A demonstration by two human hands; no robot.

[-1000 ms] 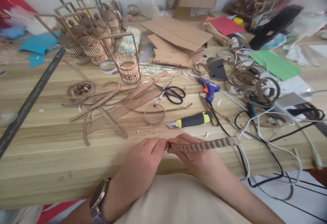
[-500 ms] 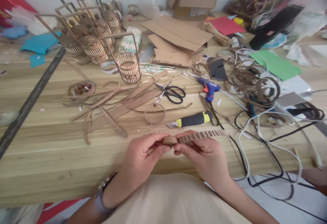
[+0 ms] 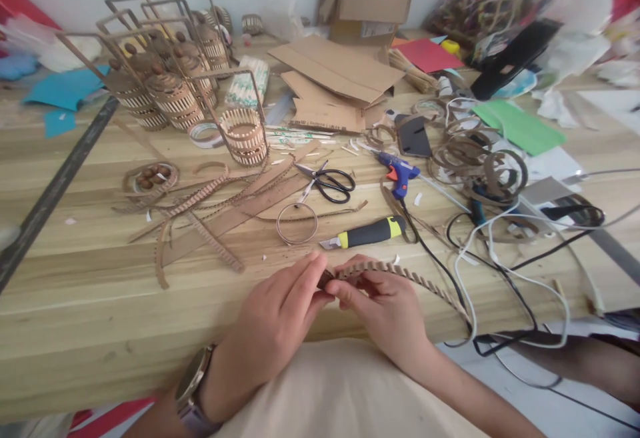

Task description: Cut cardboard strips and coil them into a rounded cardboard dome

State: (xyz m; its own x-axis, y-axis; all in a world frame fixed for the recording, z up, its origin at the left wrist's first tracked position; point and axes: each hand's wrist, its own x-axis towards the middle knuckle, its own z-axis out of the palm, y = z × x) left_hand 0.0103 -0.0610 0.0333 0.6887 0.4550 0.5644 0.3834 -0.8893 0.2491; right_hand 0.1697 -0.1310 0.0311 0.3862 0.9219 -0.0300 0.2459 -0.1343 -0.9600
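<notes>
Both my hands pinch one end of a long corrugated cardboard strip (image 3: pixel 410 277) just above the near edge of the wooden table (image 3: pixel 100 305). My left hand (image 3: pixel 277 318), with a watch on its wrist, grips the curled end with thumb and fingers. My right hand (image 3: pixel 385 308) holds the strip right beside it. The strip's free end arcs to the right and droops toward the table edge. A yellow-and-black utility knife (image 3: pixel 367 232) lies just beyond my hands, next to a small cardboard ring (image 3: pixel 298 223).
Black scissors (image 3: pixel 327 183) and a blue glue gun (image 3: pixel 397 173) lie mid-table. Loose cardboard strips (image 3: pixel 220 208) spread at left. Small cardboard lantern baskets (image 3: pixel 170 85) stand at back left, flat cardboard sheets (image 3: pixel 335 81) behind. Black and white cables (image 3: pixel 500 258) tangle at right.
The strip's left end has been curled into a small roll between my fingers. Its free end has swung from lying level to drooping down on the right. The camera shifted slightly right.
</notes>
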